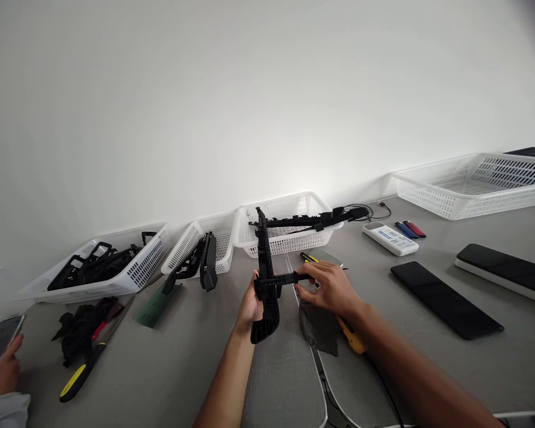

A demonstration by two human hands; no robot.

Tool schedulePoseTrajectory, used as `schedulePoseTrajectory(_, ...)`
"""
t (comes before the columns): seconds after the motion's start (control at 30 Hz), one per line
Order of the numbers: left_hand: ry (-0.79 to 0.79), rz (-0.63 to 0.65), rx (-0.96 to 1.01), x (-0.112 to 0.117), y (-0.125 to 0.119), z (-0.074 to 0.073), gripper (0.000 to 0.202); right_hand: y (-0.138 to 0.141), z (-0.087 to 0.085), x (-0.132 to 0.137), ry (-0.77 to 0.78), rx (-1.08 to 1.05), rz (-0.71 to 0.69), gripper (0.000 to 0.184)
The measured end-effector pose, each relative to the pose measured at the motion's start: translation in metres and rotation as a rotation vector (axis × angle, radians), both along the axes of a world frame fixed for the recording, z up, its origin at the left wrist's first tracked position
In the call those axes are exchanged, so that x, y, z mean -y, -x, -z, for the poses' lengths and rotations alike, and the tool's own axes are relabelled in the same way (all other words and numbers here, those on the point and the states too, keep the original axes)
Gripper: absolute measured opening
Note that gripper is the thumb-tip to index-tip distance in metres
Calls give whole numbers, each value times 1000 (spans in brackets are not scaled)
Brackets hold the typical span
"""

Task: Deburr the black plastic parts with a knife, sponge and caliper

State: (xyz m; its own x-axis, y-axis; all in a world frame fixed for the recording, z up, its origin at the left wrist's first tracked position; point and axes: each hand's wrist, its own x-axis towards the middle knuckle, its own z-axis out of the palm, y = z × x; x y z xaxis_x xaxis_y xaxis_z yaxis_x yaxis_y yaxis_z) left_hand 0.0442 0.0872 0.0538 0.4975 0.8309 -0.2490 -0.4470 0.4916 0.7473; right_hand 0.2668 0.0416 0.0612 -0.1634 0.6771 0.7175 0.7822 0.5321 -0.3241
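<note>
My left hand (250, 306) is closed around a long black plastic part (264, 249), held upright above the table; the part hides some of the fingers. In my right hand (327, 285) is a black caliper (288, 279), pinched between thumb and fingers. The caliper lies across the plastic part, its jaw end at the part's left edge. Whether both jaws touch the part I cannot tell. Below my right hand are a dark cloth (323, 333) and an orange-yellow utility knife (351, 336).
White baskets (289, 245) line the wall, several with black plastic parts. A white device (390, 239), lighters (406, 230) and a black panel (446, 300) lie right. A yellow-black handled tool (82, 373) is left, near another person's hand (2, 371) holding a phone (3, 339).
</note>
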Motion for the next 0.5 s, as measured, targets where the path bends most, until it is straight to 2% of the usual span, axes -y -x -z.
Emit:
schedulePoseTrajectory(0.1,8,39,17,0,2,-4,62,-1,0,1,17,16,2,14)
schedulePoseTrajectory(0.3,-27,29,-13,0,4,-5,64,-1,-4,4,11,35,-22,18)
schedulePoseTrajectory(0.5,83,-32,127,-5,8,-5,52,0,-6,8,48,45,-54,23)
